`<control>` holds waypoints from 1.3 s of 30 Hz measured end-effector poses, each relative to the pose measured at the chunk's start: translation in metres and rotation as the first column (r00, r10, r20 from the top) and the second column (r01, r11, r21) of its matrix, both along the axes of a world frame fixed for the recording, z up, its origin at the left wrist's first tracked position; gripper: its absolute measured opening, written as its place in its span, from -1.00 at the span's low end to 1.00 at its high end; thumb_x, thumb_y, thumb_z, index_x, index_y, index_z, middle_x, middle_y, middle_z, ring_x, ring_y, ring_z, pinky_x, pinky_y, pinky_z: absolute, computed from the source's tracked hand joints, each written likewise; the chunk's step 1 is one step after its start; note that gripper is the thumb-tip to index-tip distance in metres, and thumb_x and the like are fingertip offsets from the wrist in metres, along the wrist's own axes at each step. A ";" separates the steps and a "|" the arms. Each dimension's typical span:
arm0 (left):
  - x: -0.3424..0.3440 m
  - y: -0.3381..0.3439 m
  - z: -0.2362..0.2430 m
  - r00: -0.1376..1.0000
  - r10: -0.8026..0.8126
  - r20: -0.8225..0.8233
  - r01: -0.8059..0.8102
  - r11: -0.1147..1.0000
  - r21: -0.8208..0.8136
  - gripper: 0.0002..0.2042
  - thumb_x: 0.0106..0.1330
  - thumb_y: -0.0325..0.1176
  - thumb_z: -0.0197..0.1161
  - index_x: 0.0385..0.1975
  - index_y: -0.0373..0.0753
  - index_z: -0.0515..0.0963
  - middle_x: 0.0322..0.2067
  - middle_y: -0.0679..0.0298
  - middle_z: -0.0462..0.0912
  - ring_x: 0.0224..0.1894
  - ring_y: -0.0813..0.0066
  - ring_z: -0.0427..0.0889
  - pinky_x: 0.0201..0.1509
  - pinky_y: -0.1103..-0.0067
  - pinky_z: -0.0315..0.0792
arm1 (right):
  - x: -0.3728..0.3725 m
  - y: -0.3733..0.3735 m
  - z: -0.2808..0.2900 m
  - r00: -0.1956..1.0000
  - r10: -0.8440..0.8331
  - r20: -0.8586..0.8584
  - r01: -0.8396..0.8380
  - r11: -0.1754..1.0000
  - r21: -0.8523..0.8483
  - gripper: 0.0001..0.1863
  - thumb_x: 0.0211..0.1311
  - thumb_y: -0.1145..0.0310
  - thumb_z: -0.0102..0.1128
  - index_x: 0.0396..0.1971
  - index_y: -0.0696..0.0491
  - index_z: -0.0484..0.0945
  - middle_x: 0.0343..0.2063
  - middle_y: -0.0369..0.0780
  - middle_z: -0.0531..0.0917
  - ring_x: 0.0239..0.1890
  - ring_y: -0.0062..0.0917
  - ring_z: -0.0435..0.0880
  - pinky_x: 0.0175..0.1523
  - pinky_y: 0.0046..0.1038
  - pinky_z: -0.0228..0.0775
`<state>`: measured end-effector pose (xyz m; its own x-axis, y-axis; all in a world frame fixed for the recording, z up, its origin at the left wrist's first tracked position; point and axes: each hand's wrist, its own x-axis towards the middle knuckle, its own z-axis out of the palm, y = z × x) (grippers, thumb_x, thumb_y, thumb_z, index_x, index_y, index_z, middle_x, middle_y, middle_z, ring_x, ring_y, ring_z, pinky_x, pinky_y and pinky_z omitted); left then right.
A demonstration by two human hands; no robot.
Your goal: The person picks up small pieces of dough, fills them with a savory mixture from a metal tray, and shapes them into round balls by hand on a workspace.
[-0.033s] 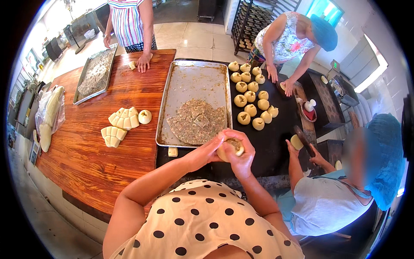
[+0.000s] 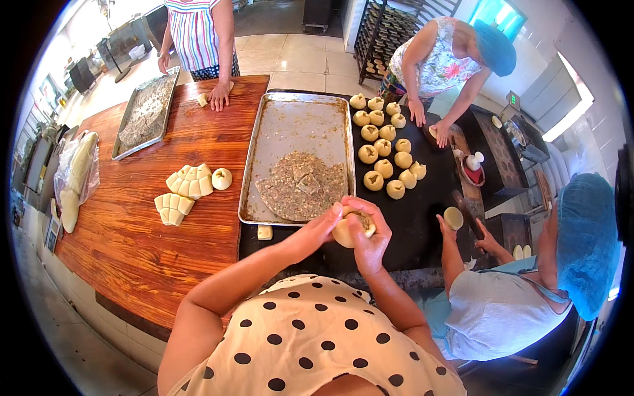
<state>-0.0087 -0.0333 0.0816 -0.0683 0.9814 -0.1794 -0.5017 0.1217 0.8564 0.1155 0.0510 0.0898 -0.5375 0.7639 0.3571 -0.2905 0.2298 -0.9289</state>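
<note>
A pale dough ball (image 2: pixel 343 236) with brown filling showing at its top opening is cupped between my two hands, just past the tray's near right corner. My left hand (image 2: pixel 314 233) presses against its left side. The fingers of my right hand (image 2: pixel 374 239) wrap round the far and right sides, with the thumb at the opening. Beside my hands lies a metal tray (image 2: pixel 269 135) with a mound of crumbly, grainy filling (image 2: pixel 300 188) in its near half. A small dough piece (image 2: pixel 265 232) sits by the tray's near edge.
Filled dough balls (image 2: pixel 384 147) stand in rows on the black surface. Cut dough pieces (image 2: pixel 189 181) and a second tray (image 2: pixel 119 149) are on the wooden table (image 2: pixel 125 254). Three co-workers stand around; the near right one holds a dough disc (image 2: pixel 453 218) and a dark stick.
My fingers have shifted slightly round the dough ball, and the left hand sits a little lower. The near right co-worker's head has turned, and their dough disc now faces up more.
</note>
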 end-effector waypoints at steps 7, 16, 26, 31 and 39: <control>-0.009 0.004 0.002 0.847 0.116 -0.519 -0.110 0.993 0.043 -0.30 0.53 0.19 -0.33 0.31 -0.35 0.28 0.20 -0.04 0.43 0.31 0.19 0.37 0.37 0.45 0.22 | -0.020 -0.005 0.013 0.998 -0.036 0.053 0.017 0.942 0.335 -0.49 0.15 0.31 0.35 0.10 0.20 0.54 0.08 -0.01 0.60 0.17 -0.22 0.56 0.42 -0.17 0.13; -0.009 0.004 0.033 0.882 0.136 0.451 -0.180 0.982 0.056 -0.17 0.42 0.35 -0.29 0.46 -0.21 -0.06 0.30 0.10 0.30 0.31 0.23 0.35 0.40 0.32 0.23 | -0.017 -0.006 0.010 0.992 -0.111 -0.052 0.122 0.872 0.473 -0.73 -0.07 0.55 0.41 -0.32 0.10 0.56 -0.24 -0.17 0.65 -0.13 -0.31 0.64 0.02 -0.33 0.48; 0.001 0.009 0.025 0.786 -0.009 0.618 -0.064 0.993 0.096 -0.23 0.42 0.32 -0.23 0.31 -0.29 0.24 0.18 -0.06 0.42 0.26 0.13 0.42 0.34 0.26 0.34 | -0.010 -0.013 0.032 0.996 0.003 0.093 -0.063 0.759 0.648 -0.73 0.02 0.42 0.40 -0.26 0.11 0.58 -0.10 -0.06 0.62 0.05 -0.25 0.60 0.17 -0.24 0.42; 0.012 0.004 0.016 0.836 0.145 0.529 -0.233 0.967 0.104 -0.28 0.45 0.26 -0.22 0.30 -0.29 0.25 0.21 -0.06 0.38 0.29 0.05 0.36 0.41 0.19 0.25 | -0.015 -0.010 0.011 1.000 -0.006 -0.021 0.013 0.943 0.333 -0.68 -0.06 0.41 0.49 -0.28 0.11 0.58 -0.17 -0.12 0.67 -0.03 -0.24 0.64 0.11 -0.23 0.45; 0.015 0.007 0.007 0.750 0.044 0.661 -0.147 0.984 0.102 -0.39 0.53 0.12 -0.25 0.25 -0.31 0.29 0.21 0.05 0.40 0.31 0.09 0.34 0.41 0.20 0.23 | -0.018 -0.011 -0.002 0.997 0.034 -0.075 0.012 0.840 0.543 -0.68 0.00 0.41 0.45 -0.24 0.13 0.56 -0.15 -0.09 0.65 -0.01 -0.24 0.62 0.15 -0.23 0.43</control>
